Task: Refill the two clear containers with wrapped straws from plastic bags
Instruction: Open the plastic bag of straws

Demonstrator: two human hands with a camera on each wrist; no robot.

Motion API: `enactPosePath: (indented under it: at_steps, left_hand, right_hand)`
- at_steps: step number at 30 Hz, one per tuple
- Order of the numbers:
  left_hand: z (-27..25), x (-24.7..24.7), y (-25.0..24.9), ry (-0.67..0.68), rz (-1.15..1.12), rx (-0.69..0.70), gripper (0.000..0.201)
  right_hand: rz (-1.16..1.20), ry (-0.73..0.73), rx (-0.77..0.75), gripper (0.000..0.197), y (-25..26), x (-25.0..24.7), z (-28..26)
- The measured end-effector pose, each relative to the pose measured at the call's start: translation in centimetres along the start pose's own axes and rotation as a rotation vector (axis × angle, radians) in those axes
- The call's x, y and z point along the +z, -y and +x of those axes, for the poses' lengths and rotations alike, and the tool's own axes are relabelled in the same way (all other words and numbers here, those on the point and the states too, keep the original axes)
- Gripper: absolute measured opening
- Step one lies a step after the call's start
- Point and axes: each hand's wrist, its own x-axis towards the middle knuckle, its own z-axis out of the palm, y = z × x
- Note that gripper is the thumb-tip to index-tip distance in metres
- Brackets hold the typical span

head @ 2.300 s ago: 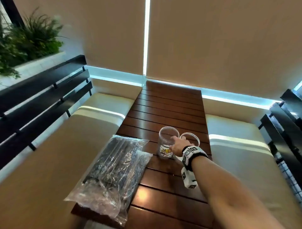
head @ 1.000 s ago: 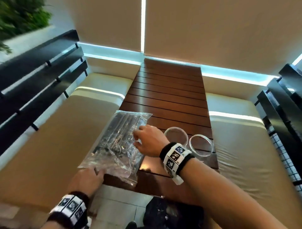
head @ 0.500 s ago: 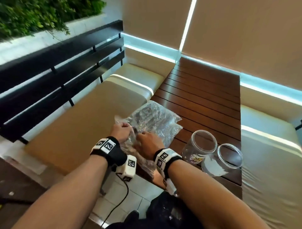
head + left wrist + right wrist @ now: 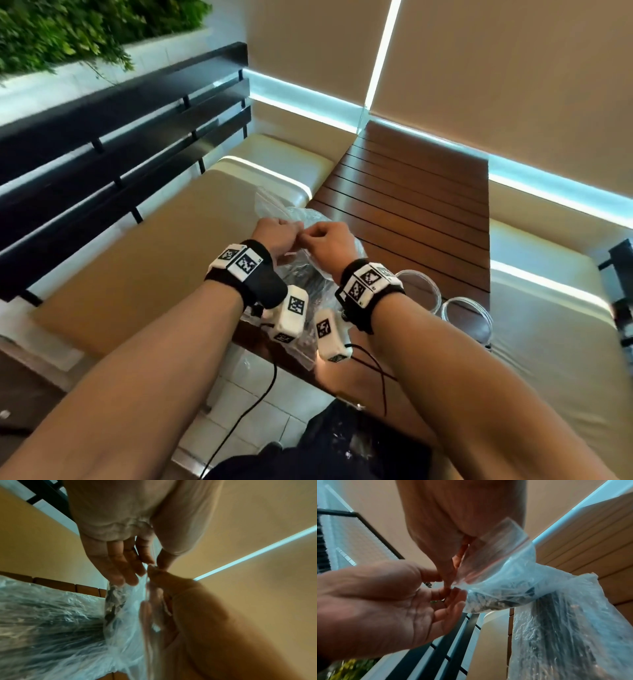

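A clear zip bag (image 4: 301, 270) (image 4: 503, 595) of dark wrapped straws stands raised off the wooden table (image 4: 411, 205), near its left front corner. My left hand (image 4: 287, 229) (image 4: 149, 562) pinches the bag's top edge between thumb and fingers. My right hand (image 4: 313, 233) (image 4: 452, 577) pinches the same zip edge right beside it, and the two hands touch. Two clear containers (image 4: 436, 291) (image 4: 486, 318) stand open and upright at the table's right front edge, just right of my right wrist.
More clear plastic with dark straws (image 4: 301, 346) (image 4: 556, 635) lies over the near table edge under my wrists. Beige cushioned benches (image 4: 154, 260) (image 4: 548, 325) flank the table. A black slatted rail (image 4: 120, 137) runs along the left.
My right hand left the containers and went to the bag, and my left hand joined it. Both hands have raised the bag's top edge and now pinch it close together.
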Motion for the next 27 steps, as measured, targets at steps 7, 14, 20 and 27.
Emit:
enactPosePath:
  at_steps: [7,14,20,27]
  left_hand:
    - [-0.8,0.1,-1.6,0.060,-0.055,0.048,0.013]
    - [-0.7,0.4,-1.8,0.031,-0.040,0.122,0.007]
    - [-0.3,-0.3,-2.3,0.073,0.283,0.167,0.017]
    - [-0.4,-0.4,-2.7,-0.007,-0.027,0.150,0.012]
  right_hand:
    - [0.596,0.053,0.163,0.027,0.1,-0.5,0.2]
    - [0.843,0.022,0.259,0.024,1.8,-1.6,-0.6]
    - [0.514,-0.201,0.220,0.024,1.2,-0.1,0.8]
    - [0.221,-0.043,-0.010,0.018,2.4,-0.9,0.5]
